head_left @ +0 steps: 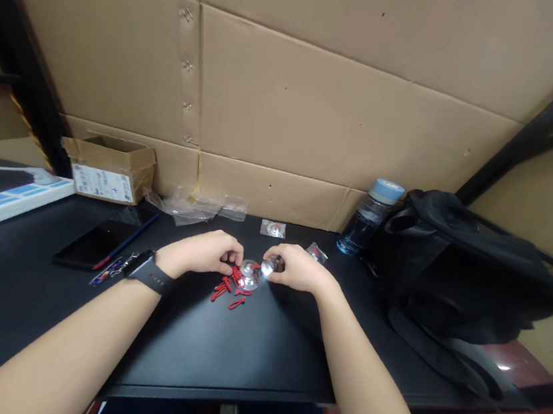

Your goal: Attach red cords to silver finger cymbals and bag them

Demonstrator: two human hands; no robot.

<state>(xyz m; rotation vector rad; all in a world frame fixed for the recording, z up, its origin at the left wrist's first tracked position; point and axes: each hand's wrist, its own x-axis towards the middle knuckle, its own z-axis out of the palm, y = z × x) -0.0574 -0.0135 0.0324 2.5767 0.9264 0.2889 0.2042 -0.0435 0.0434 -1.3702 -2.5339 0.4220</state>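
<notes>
The right hand point(295, 268) pinched one shiny round piece point(267, 270) between thumb and fingers, just beside a cluster of shiny discs point(250, 272) on the black table point(228, 355), too overlapped to count. The left hand's point(205, 251) fingers curved beside several heaped red cords point(223, 288); whether they gripped one could not be told. Two small packets point(273, 229) lay behind, near one bottle point(365, 221).

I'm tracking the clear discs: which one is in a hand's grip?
The clear disc in the right hand's grip; the other discs sit left of it, beside red loops.
</notes>
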